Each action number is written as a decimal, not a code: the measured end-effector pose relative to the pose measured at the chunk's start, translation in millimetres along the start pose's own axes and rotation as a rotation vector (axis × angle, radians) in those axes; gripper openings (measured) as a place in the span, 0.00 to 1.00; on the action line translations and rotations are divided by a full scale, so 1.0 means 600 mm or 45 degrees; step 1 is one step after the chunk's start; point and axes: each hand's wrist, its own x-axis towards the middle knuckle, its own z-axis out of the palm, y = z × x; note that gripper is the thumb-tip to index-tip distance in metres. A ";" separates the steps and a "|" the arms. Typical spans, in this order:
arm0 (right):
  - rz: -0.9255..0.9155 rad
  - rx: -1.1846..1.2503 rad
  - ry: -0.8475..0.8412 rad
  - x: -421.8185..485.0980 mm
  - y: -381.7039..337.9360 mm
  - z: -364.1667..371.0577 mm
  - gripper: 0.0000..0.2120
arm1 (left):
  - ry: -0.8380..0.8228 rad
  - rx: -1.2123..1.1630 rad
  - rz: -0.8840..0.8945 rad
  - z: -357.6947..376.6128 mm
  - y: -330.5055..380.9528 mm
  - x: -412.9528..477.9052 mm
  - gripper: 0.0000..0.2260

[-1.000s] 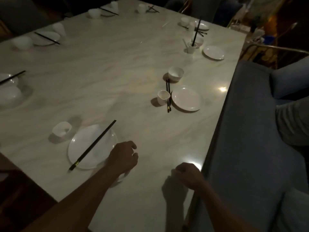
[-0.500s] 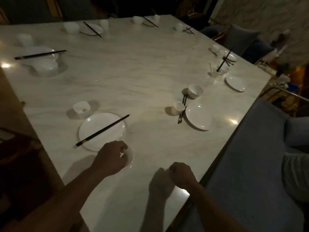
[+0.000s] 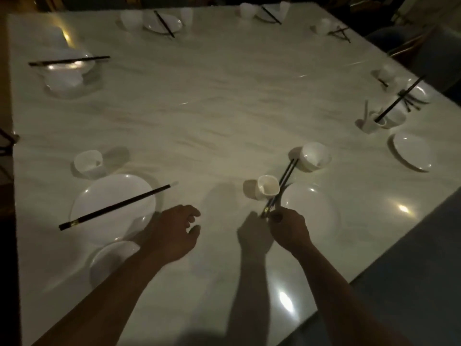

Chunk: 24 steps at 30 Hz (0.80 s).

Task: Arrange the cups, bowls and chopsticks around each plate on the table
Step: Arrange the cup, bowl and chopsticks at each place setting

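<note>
Pale marbled tabletop (image 3: 224, 101) fills the view; light is dim. Two settings sit at the near edge. L plate (image 3: 104, 193) is near-left and R plate (image 3: 311, 211) near-right. A 3rd plate (image 3: 410, 152) lies further right, well apart. More plates, cups & chopsticks ring the far and left edges, too blurred for detail.

L hand (image 3: 172, 233) hovers over bare tabletop just right of L plate, fingers loosely curled w/ nothing in them. R hand (image 3: 289, 228) is at the near-left rim of R plate, fingertips pinched on the near end of the R chopsticks (image 3: 286, 174).

R bowl (image 3: 315, 156) stands just far of R plate, beside the far tips of the R chopsticks. Near bowl (image 3: 109, 258) sits just near of L plate, partly hidden by the left forearm.

R cup (image 3: 268, 189) is upright, just left of the R chopsticks; can't tell if touching. L cup (image 3: 88, 162) stands just far-left of L plate. Far-right cup (image 3: 376, 121) has chopsticks leaning in it.

R chopsticks run as a pair btw R cup and R plate, angled far-right. L chopsticks (image 3: 119, 205) lie diagonally across L plate, both ends past its rim.
</note>
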 end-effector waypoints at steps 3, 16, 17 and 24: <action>0.037 -0.002 -0.058 0.041 0.022 -0.037 0.09 | -0.020 -0.017 -0.063 0.020 0.038 0.016 0.11; 0.106 0.068 -0.112 0.069 0.072 -0.083 0.08 | -0.034 -0.044 -0.040 0.070 0.096 0.088 0.16; 0.104 0.071 -0.116 0.068 0.075 -0.085 0.08 | -0.031 -0.053 -0.035 0.079 0.100 0.091 0.18; -0.009 -0.009 -0.053 0.116 0.127 -0.141 0.09 | -0.095 0.050 -0.066 0.140 0.160 0.116 0.30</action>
